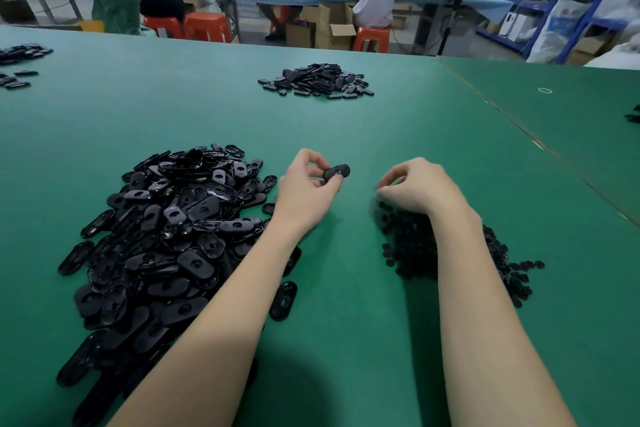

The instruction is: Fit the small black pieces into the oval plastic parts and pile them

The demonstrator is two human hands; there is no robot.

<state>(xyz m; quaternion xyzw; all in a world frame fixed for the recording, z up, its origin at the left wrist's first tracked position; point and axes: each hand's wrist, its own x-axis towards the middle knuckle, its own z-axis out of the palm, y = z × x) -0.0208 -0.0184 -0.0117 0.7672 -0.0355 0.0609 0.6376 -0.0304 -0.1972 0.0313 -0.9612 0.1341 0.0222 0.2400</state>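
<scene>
Fingers of our left hand (pixel 304 184) pinch one oval plastic part (pixel 336 172) above the green table (pixel 346 288); our right hand (pixel 415 185) curls over the small black pieces (pixel 415 246), grip unclear; unfitted ovals (pixel 166 236) lie left.

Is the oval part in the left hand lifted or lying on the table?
Lifted. The left hand pinches the oval part above the green table, apart from both heaps.

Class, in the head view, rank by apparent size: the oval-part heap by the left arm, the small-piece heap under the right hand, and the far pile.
1. Oval-part heap
2. Small-piece heap
3. Far pile, though distance shrinks it, so its true rank is unsure.
</scene>
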